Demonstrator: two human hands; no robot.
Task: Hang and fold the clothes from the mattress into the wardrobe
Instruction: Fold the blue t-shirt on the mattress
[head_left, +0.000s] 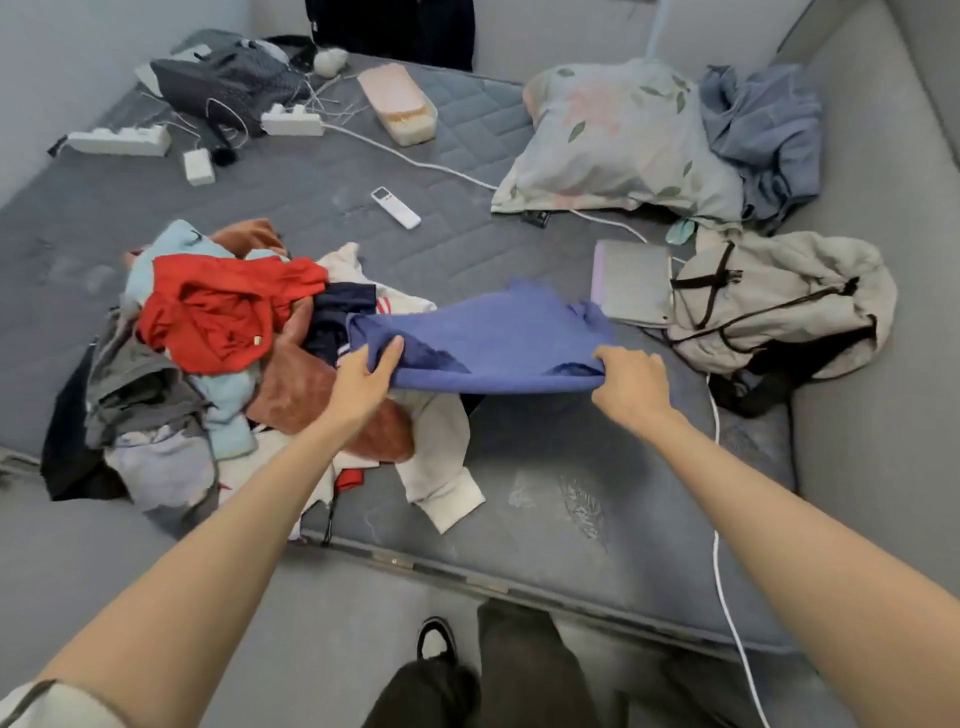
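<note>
A blue garment (498, 338) is stretched flat a little above the grey mattress (571, 467). My left hand (366, 376) grips its near left edge and my right hand (631, 387) grips its near right edge. To the left lies a heap of clothes (218, 364) with a red top (218, 312) uppermost, plus brown, pale blue, grey and white pieces. The wardrobe is out of view.
A beige backpack (779, 306) and a grey laptop (634, 283) lie right of the garment. A floral pillow (623, 140), a remote (396, 208), power strips (291, 122) and a white cable (722, 571) are on the mattress. My legs stand at its near edge.
</note>
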